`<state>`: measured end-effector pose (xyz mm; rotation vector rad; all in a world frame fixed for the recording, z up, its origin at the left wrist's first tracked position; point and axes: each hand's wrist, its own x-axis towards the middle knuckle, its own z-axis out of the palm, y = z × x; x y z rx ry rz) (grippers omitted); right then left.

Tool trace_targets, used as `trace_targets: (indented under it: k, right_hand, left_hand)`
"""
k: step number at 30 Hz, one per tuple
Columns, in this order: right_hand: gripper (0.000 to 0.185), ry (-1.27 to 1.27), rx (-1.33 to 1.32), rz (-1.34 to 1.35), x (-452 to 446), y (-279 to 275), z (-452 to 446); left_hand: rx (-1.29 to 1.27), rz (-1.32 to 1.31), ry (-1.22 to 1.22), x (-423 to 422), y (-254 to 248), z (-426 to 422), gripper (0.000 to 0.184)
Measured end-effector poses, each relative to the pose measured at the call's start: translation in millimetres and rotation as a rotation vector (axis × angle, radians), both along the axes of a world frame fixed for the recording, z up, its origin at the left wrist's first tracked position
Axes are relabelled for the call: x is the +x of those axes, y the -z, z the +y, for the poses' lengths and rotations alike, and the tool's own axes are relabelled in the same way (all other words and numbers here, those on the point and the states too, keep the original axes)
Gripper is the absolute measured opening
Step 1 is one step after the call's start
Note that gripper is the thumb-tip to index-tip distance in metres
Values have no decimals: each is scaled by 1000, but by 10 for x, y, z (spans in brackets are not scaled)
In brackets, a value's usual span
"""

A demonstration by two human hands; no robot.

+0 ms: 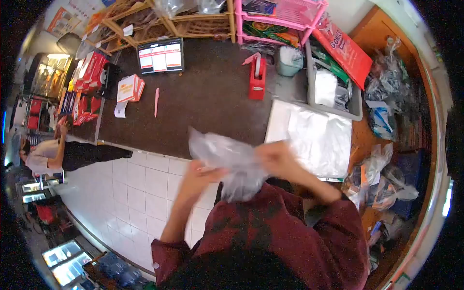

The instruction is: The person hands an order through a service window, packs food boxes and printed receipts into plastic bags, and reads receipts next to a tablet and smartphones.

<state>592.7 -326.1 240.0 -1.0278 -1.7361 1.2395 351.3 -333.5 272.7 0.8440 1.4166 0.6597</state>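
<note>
A clear plastic bag (232, 162) is stretched between my two hands, in front of my chest and near the counter's front edge. My left hand (205, 174) is closed on the bag's left side. On the right side, my right hand (275, 157) grips the bag, its fingers blurred by motion. Whether anything is inside the bag cannot be made out. Just right of my right hand lies a stack of clear plastic bags (319, 135) on the counter.
The dark counter (208, 96) holds a tablet (160, 56), a pink pen (156, 102), orange-white cards (129, 89), a red tape dispenser (257, 79) and a grey basket (333, 108). Racks stand behind. Another person (46, 157) stands at the far left.
</note>
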Motion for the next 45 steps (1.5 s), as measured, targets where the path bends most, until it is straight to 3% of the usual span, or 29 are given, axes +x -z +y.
trace_targets:
  k: [2,3,5,6,8,10,12,13,14,15,16,17,18,19,20,21,22,24,25,27,29,32,34,35,37,39,41,44,45]
  right_hand:
    - [22,610,-26,-161,942,-257,-73]
    - [29,674,-153,-238,1281,-764,-27]
    - [35,435,122,-407,1329,-744,-72]
    - [37,427,50,-349,1330,-696,-42]
    - [36,332,-84,-127,1400,-567,103]
    - [30,253,-138,33,1427,-223,292]
    - [13,53,-250,79,1382,26,490]
    - [10,-49,-324,154,1337,115,550]
    - [15,-68,-207,-22,1508,201,628]
    - [21,103,-168,-133,1914,467,786]
    - [28,272,-148,-242,2319,733,943]
    - [32,629,-214,-280,2773,1122,1056]
    - [29,865,-194,-585,2976,1200,1109]
    - [26,1089,-165,-896,3106,1275,1119]
    - [26,1077,-168,-900,3204,1460,1100]
    - [23,1039,-86,-868,3296,1690,1119]
    - [21,1000,-10,-832,3340,1820,1119]
    - [21,986,5,-725,3343,1622,1097]
    - [22,978,15,-620,3333,1448,1073]
    - [23,991,-84,-711,3396,1189,1031]
    - [23,1017,-83,-837,3636,1093,950]
    - [18,1206,391,-749,3069,190,869]
    - [12,1244,606,-725,2212,-495,762]
    - [13,1188,649,-714,1856,-583,689]
    - [14,736,665,-686,1244,-291,628]
    - [16,71,455,-695,727,365,624]
    - [19,-259,238,-700,580,814,558]
    - [23,-475,1,-198,924,123,830]
    - [22,-486,-233,-31,1164,-195,998]
  left_hand:
    - [353,286,63,-951,244,320,14]
    - [514,459,67,-1427,368,478,9]
    - [526,619,79,-1184,402,618,12]
    - [523,797,86,-1038,381,651,17]
    - [892,799,181,-425,298,736,36]
    - [971,813,492,63,334,729,60]
    - [950,521,759,436,645,727,55]
    - [948,514,761,528,840,729,55]
    - [742,450,779,598,1023,722,47]
    - [543,386,789,643,1137,745,39]
    - [547,381,793,652,1089,794,39]
    - [547,343,621,623,960,820,33]
    - [539,304,444,590,821,828,27]
    - [345,87,241,564,668,860,26]
    - [150,-125,34,547,516,901,25]
    - [286,-479,-69,549,419,921,26]
    - [240,-454,-136,564,262,940,27]
    - [198,-428,-209,609,65,1000,29]
    - [186,-568,-294,628,23,1016,28]
    - [171,-707,-380,733,-12,1078,27]
    - [114,-888,-137,1001,-38,1134,32]
    - [183,-728,113,1291,-159,1054,39]
    - [234,-708,112,1318,-268,997,43]
    - [278,-687,124,1321,-334,967,48]
    - [278,-710,29,1290,-544,924,50]
    - [276,-732,-58,1201,-612,914,53]
    - [435,-520,-160,981,-611,963,55]
    - [269,-540,-235,548,-377,926,52]
    - [266,-536,-241,412,-284,887,52]
